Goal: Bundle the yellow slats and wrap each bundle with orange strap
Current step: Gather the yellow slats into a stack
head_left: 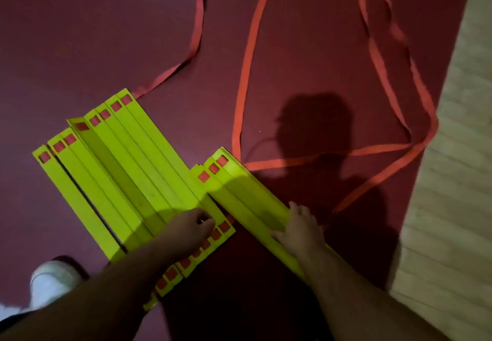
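Maroon mat (106, 34) is stretching under everything, with the orange strap (247, 61) looping loose across it beyond the yellow slats (119, 167), which are lying side by side at lower left. I'm watching my right hand (300, 226) wrapping its fingers round the smaller slat stack (245, 194) just beside them. My left hand (189, 226) is curling onto the row's edge, and I can't tell if it's gripping.

Dark red floor mat (80, 34), pale planks (458, 181) alongside
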The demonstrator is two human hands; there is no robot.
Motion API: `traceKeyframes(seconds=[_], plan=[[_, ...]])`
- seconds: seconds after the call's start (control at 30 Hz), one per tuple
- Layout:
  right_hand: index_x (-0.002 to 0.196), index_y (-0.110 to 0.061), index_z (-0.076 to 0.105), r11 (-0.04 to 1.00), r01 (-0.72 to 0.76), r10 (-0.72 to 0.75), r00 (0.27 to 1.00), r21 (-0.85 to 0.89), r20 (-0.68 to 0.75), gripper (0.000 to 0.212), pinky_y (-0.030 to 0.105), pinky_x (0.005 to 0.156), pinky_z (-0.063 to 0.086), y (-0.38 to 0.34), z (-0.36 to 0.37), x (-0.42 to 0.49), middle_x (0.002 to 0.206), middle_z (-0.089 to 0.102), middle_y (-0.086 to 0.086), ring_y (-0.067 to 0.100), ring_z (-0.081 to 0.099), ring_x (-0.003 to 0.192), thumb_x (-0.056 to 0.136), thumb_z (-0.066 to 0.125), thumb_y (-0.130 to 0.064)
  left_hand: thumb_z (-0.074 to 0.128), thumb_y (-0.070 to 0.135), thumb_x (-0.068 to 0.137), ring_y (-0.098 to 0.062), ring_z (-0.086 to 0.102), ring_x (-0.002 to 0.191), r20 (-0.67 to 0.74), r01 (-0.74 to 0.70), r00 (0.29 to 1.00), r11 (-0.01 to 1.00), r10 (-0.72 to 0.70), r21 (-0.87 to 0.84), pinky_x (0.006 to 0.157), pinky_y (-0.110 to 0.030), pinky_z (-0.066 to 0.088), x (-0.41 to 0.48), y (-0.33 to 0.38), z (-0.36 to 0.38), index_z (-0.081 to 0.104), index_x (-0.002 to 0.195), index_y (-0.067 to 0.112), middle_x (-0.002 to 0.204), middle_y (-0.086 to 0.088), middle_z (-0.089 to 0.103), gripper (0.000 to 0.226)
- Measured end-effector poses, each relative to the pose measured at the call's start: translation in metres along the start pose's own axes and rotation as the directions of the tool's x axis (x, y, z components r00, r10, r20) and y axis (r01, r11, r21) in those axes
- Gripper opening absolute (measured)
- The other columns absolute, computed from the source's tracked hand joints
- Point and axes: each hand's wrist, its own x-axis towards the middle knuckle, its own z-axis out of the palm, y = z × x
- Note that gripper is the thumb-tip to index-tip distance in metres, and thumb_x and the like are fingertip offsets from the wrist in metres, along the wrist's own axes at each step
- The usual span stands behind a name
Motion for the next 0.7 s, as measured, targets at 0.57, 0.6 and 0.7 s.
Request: traceKeyframes(seconds=[0.57,0.6,0.7], plan=[[0.130,-0.020,0.033,0.981,-0.011,0.005,1.000,-0.193,-0.027,0.106,0.042,0.096,0.041,-0.011,0.065,0.030,0.131,0.045,0.006,0.026,0.046,0.122,0.049,0.085,-0.066,0.057,0.022,0.097,-0.018,0.060,0.063,0.001,0.129,0.992,0.987,-0.129,-0.099,0.072,-0.040,0.056,0.024,-0.039,0.019,0.063,0.091,0.020,0.076,-0.002,0.071,0.008],[0.133,-0.021,0.031,0.979,-0.007,0.005,1.000,-0.204,-0.013,0.108,0.042,0.096,0.041,-0.012,0.068,0.029,0.131,0.045,0.007,0.026,0.046,0.121,0.051,0.085,-0.064,0.057,0.023,0.097,-0.018,0.061,0.063,0.004,0.133,0.991,0.986,-0.133,-0.096,0.073,-0.040,0.056,0.023,-0.038,0.019,0.062,0.091,0.021,0.077,-0.002,0.071,0.008],[0.133,-0.019,0.034,0.970,0.020,-0.023,1.000,-0.243,-0.009,0.100,0.041,0.096,0.041,-0.017,0.073,0.026,0.132,0.046,0.007,0.026,0.047,0.121,0.057,0.085,-0.059,0.057,0.023,0.097,-0.017,0.061,0.064,-0.005,0.127,0.992,0.986,-0.129,-0.111,0.072,-0.039,0.056,0.023,-0.037,0.018,0.062,0.090,0.023,0.079,-0.002,0.071,0.009]])
